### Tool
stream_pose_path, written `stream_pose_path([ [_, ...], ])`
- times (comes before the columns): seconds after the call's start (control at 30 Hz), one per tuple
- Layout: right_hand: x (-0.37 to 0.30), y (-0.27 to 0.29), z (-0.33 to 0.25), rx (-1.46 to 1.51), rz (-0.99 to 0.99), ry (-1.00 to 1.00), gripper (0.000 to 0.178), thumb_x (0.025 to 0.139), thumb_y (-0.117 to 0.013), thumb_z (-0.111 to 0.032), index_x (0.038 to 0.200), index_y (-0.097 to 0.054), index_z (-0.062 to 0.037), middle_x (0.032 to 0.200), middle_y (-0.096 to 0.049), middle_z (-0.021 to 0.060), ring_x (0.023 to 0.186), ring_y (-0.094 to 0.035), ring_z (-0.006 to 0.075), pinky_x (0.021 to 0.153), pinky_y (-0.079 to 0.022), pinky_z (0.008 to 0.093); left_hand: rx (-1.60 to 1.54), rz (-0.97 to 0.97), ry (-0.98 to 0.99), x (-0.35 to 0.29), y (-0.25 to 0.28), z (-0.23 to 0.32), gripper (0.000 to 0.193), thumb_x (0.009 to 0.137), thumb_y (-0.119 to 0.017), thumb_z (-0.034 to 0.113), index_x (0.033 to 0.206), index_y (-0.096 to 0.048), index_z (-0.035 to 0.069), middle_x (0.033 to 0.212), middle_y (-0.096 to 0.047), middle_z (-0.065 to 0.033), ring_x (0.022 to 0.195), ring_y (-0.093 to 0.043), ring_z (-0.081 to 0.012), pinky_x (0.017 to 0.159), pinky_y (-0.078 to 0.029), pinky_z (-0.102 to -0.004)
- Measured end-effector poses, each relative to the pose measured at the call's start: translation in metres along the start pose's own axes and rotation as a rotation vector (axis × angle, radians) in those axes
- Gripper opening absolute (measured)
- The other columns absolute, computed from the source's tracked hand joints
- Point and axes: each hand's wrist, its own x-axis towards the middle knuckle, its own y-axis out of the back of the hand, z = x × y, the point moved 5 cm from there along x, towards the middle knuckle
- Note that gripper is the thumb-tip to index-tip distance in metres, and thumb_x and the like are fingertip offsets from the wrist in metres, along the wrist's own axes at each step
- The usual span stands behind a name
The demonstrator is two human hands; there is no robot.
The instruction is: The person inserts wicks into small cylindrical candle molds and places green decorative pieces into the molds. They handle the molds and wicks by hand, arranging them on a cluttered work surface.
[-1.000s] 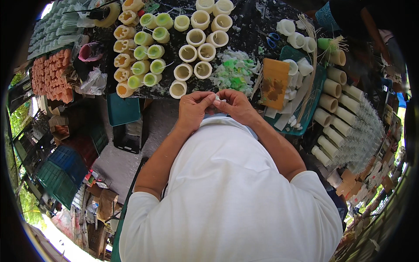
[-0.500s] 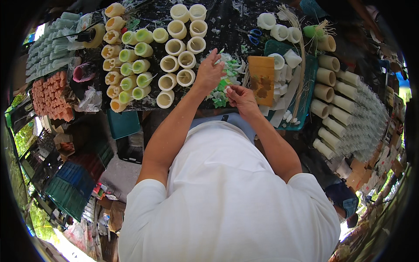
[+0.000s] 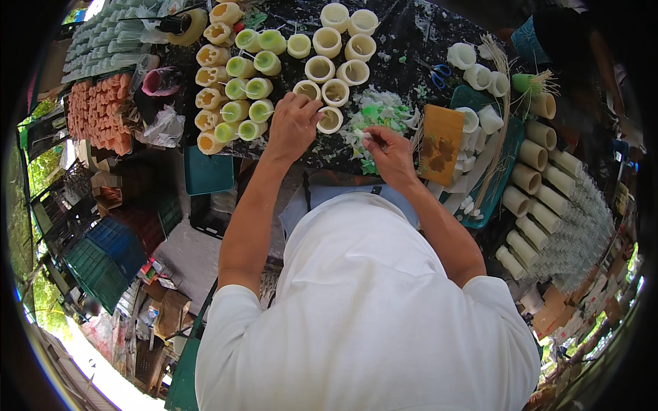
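My left hand point(image 3: 293, 128) is over the near end of the rows of cream-coloured wax cups point(image 3: 319, 69). Its fingers curl downward, pressed close together, and they hide whatever is beneath them. Just right of the fingertips stands another cream wax cup point(image 3: 330, 120), upright with its mouth up. In my right hand point(image 3: 389, 154), a small white piece point(image 3: 367, 136) is pinched between thumb and fingers. That hand is at the near right side of a heap of white and green wax flakes point(image 3: 375, 113) on the dark tabletop.
Green-lined wax cups point(image 3: 240, 67) and scalloped yellow ones point(image 3: 212, 77) stand in rows on the left. Blue-handled scissors point(image 3: 439, 75) lie behind the flakes. A brown board point(image 3: 440, 145) and a green tray point(image 3: 504, 164) with white wax cups are on the right.
My left hand has swung left from above the flakes to the cream cups, its fingers curling down. My right hand still pinches the white piece by the heap. The whole view has shifted.
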Motion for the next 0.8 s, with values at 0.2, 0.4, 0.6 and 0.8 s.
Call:
stream_pose_path([
  [0.2, 0.032, -0.045, -0.058, -0.535, -0.037, 0.683, 0.033, 0.08, -0.064, 0.006, 0.112, -0.071, -0.003, 0.109, -0.068, 0.0129, 0.104, -0.063, 0.0361, 0.089, -0.05, 0.045, -0.025, -0.055, -0.031, 0.003, -0.014, -0.011, 0.009, 0.085, -0.073, 0.012, 0.092, -0.073, 0.006, 0.095, -0.069, -0.007, 0.1, -0.062, -0.0299, 0.086, -0.048, -0.0437],
  [0.4, 0.041, -0.065, -0.047, -0.762, -0.111, 0.688, 0.038, 0.079, -0.064, 0.003, 0.115, -0.07, -0.0045, 0.116, -0.067, 0.0123, 0.109, -0.061, 0.0326, 0.092, -0.048, 0.0452, -0.095, -0.032, 0.013, 0.001, -0.016, -0.011, 0.006, 0.085, -0.071, 0.006, 0.091, -0.071, 0.003, 0.094, -0.069, -0.0103, 0.099, -0.062, -0.0331, 0.087, -0.049, -0.0442],
  [0.6, 0.034, -0.022, -0.044, -0.602, 0.149, 0.639, 0.032, 0.084, -0.067, 0.001, 0.115, -0.071, -0.0043, 0.109, -0.069, 0.0155, 0.101, -0.064, 0.0363, 0.089, -0.05, 0.0468, -0.132, -0.04, 0.031, -0.003, -0.015, -0.01, 0.006, 0.086, -0.072, 0.006, 0.09, -0.07, 0.002, 0.096, -0.07, -0.0105, 0.099, -0.062, -0.0331, 0.087, -0.049, -0.0444],
  [0.8, 0.04, 0.069, 0.063, -0.636, 0.382, 0.279, 0.014, 0.088, -0.069, -0.003, 0.101, -0.072, -0.0053, 0.103, -0.069, 0.0171, 0.097, -0.066, 0.0397, 0.082, -0.053, 0.0466, -0.181, -0.068, 0.029, -0.006, -0.007, -0.002, 0.007, 0.086, -0.073, 0.005, 0.092, -0.071, 0.002, 0.098, -0.07, -0.011, 0.1, -0.063, -0.0329, 0.088, -0.05, -0.0443],
])
